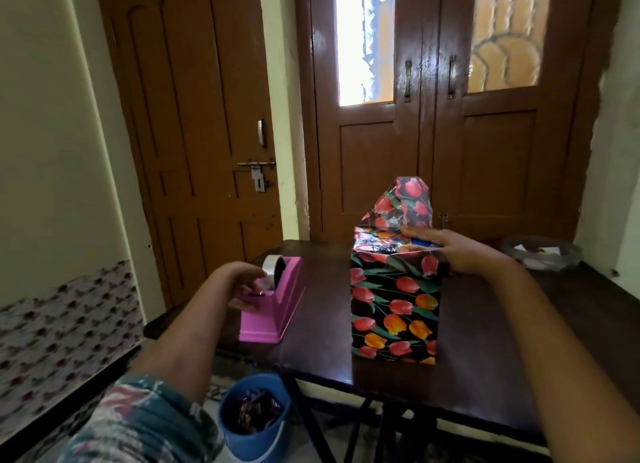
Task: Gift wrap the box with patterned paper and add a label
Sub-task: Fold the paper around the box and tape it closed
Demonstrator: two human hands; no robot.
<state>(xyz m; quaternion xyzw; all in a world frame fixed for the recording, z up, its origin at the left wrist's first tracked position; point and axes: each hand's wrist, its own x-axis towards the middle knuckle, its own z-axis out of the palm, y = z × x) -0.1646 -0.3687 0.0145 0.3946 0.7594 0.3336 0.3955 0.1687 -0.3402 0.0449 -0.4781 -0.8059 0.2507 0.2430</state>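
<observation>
On the dark tabletop stands the box, upright and wrapped in tulip-patterned paper, its far flap raised. Right hand presses the folded top, fingers flat; its grip closes on nothing. Left hand reaches the pink tape dispenser at left, fingers loosely apart by the tape. Below the near edge sits a blue bucket.

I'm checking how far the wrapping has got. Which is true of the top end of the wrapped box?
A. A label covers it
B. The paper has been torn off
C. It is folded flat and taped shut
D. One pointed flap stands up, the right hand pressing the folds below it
D: the pointed flap sticks up above the box while the right hand presses the folded paper.
</observation>
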